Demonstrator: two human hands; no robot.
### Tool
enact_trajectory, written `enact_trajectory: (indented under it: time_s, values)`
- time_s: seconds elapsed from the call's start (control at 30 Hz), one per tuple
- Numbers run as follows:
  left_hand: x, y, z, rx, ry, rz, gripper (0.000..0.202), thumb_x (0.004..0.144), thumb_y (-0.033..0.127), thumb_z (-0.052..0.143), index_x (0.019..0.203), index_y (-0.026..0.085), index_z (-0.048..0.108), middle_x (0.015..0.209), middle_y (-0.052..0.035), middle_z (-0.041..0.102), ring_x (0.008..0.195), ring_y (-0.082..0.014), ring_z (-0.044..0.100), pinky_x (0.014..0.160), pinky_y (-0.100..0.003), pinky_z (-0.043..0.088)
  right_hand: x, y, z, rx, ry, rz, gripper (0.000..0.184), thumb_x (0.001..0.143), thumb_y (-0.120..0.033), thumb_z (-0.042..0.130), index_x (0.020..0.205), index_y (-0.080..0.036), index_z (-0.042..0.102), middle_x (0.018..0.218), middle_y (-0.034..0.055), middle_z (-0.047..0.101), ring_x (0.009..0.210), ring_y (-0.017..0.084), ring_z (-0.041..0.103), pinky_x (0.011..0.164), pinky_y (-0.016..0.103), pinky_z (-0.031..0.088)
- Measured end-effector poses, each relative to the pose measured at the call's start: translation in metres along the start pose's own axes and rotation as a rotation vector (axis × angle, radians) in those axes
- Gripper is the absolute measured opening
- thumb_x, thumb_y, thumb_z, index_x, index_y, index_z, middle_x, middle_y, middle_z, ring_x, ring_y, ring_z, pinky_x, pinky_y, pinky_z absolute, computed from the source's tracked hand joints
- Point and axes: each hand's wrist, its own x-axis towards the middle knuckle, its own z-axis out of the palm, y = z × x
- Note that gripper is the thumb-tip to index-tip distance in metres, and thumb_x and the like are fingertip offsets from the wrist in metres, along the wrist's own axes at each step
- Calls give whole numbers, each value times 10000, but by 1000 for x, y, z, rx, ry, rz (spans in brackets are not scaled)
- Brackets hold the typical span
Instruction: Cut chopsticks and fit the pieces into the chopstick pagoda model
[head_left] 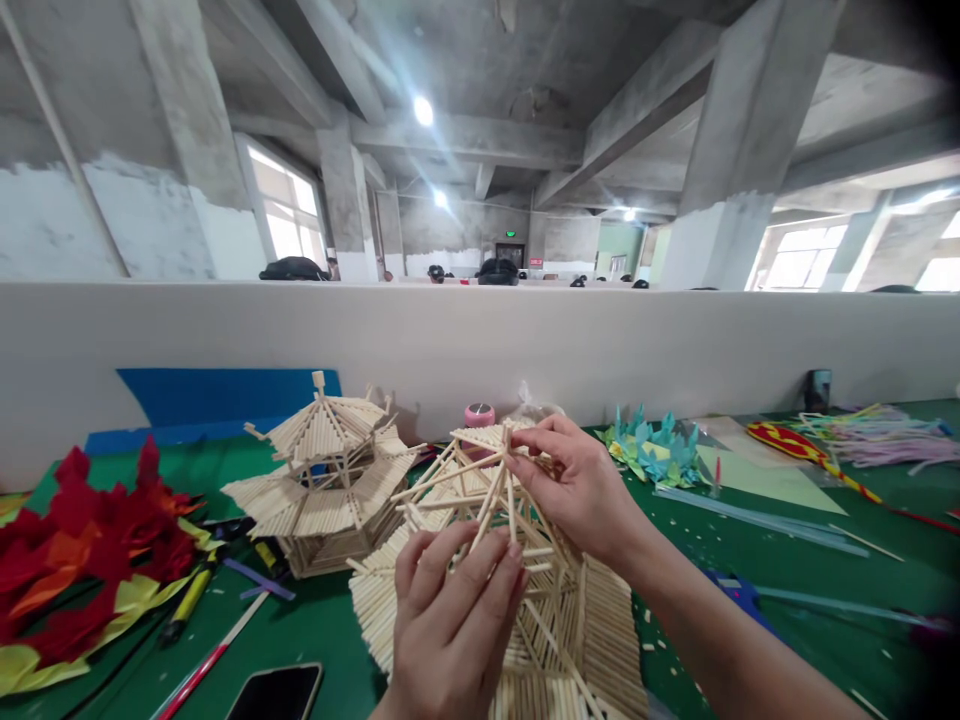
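A pagoda-like model of thin wooden sticks [555, 620] stands on the green table right in front of me. My left hand [454, 620] rests on its near side, fingers curled around slanting sticks of the upper frame. My right hand [581, 485] reaches in from the right and pinches the sticks at the model's peak between thumb and fingers. A second, finished stick pagoda [326, 480] stands just behind and to the left, untouched.
Red and yellow paper flowers [82, 560] lie at the left, with a phone [276, 692], pens and a yellow-handled tool [187, 600] near the front edge. Teal paper shapes [656, 450], plastic strips and coloured sticks lie at the right. A grey partition [480, 340] backs the table.
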Motion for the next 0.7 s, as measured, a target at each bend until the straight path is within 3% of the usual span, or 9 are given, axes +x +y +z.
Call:
enact_trajectory:
  time_s: [0.7]
  values:
    - [-2, -1, 0, -8, -19, 14, 162, 695, 42, 647, 835, 111, 687, 790, -96, 747, 834, -240, 601, 758, -398, 407, 3, 1, 0, 8, 16, 17, 170, 807, -193, 539, 916, -226, 664, 815, 25, 571, 776, 151, 561, 728, 318, 463]
